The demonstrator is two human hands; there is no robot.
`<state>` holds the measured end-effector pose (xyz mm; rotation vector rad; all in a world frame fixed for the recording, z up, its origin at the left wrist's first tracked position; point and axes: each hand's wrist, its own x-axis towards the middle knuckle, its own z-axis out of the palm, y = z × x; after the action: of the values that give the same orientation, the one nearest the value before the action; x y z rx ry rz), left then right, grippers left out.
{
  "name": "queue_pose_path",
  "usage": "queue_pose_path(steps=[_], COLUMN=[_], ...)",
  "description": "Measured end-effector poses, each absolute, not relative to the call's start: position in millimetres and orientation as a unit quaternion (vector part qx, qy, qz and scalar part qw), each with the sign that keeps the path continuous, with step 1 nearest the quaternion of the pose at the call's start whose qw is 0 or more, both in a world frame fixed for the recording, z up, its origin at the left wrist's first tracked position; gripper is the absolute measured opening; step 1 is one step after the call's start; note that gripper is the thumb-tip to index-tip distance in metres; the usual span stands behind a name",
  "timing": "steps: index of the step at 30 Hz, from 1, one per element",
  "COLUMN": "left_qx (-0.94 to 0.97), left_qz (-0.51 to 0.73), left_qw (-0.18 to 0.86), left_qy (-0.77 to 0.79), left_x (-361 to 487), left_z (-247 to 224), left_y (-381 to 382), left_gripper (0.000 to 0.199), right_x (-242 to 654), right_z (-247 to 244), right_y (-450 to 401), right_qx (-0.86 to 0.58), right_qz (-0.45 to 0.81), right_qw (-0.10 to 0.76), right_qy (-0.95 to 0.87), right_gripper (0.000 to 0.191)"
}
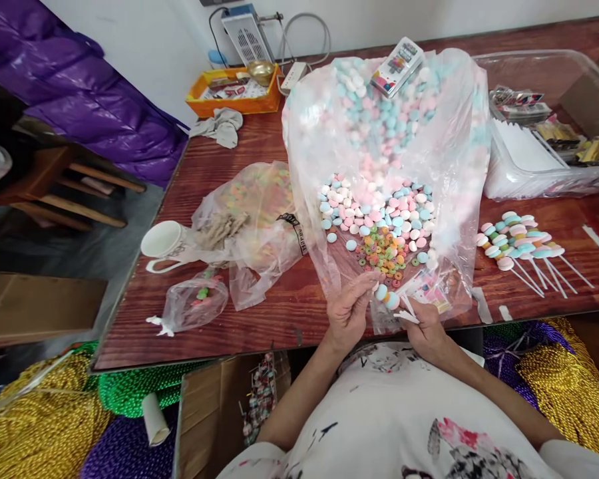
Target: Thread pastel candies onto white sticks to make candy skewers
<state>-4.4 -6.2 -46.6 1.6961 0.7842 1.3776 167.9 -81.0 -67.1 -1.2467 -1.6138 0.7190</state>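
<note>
Near the table's front edge, my right hand (425,326) is closed around several thin white sticks (406,315). A short row of blue, white and yellowish candies (387,297) sits on a stick between my two hands. My left hand (350,309) is pinched at the left end of this row; what lies between its fingertips is too small to make out. Just beyond the fingers is a pile of small colourful rings (384,254). Behind it spread loose pink, white and blue button-shaped candies (347,205), spilling from a large clear plastic bag (309,146).
Finished-looking candy sticks (524,243) lie at right, before a clear plastic bin (509,179). To the left are a white mug (162,239), a bag of rings (259,193) and a small knotted bag (180,303). An orange tray (229,103) stands at the back.
</note>
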Motion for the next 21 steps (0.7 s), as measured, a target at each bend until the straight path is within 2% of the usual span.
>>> queue_pose_path(steps=[7, 11, 15, 18, 21], left_qx=[0.650, 0.691, 0.639, 0.611, 0.738], left_qz=[0.477, 0.441, 0.459, 0.519, 0.421], left_qw=[0.482, 0.480, 0.499, 0.430, 0.363], left_qy=[0.344, 0.313, 0.362, 0.415, 0.383], left_x=[1, 3, -4, -11, -2], left_z=[-46, -48, -47, -43, -42], left_y=[-21, -23, -9, 10, 22], left_gripper=[0.021, 0.022, 0.027, 0.024, 0.016], right_x=[163, 166, 184, 200, 204], right_z=[-67, -71, -75, -73, -71], right_y=[-83, -84, -80, -74, -69], right_qx=[-0.520, -0.530, -0.585, -0.600, -0.565], right_qz=[0.309, 0.326, 0.314, 0.325, 0.349], right_qw=[0.480, 0.468, 0.523, 0.602, 0.651], right_qy=[-0.635, -0.628, -0.534, -0.414, -0.369], right_gripper=[0.027, 0.022, 0.017, 0.022, 0.025])
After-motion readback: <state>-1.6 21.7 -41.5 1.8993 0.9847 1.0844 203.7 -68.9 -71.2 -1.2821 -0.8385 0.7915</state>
